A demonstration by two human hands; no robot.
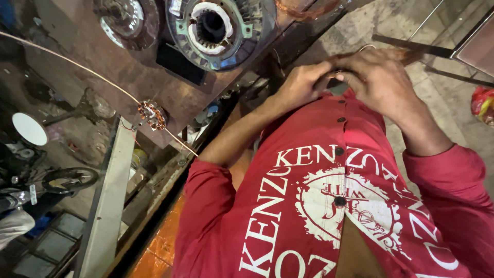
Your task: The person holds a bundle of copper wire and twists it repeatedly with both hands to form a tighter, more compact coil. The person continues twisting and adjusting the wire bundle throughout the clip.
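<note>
- Hands meet just above the red shirt (329,206), fingertips touching; left hand (303,82) and right hand (378,77) both curl around a small dark object (337,86) pinched between them (too hidden to tell what it is).
- Left hand: fingers bent, closed on the object's left side. Right hand: fingers folded over its top, closed on the same piece.
- Up and left of the left hand, on a rusty brown bench top (87,56): round motor housing (218,31), open face up, holding a ring of white-wrapped winding around a dark empty bore.
- Further left of that, second round housing (126,20), partly cut by the frame edge; contents unclear.
- Well left of the hands, small stator core with copper coils (152,114) at the bench edge, thin copper wire (67,64) running through it.
- Copper wire bundle (303,7) above the hands, at the frame top.
- Right of the right hand: red bag (483,105) on a concrete floor (370,20), contents not visible.
</note>
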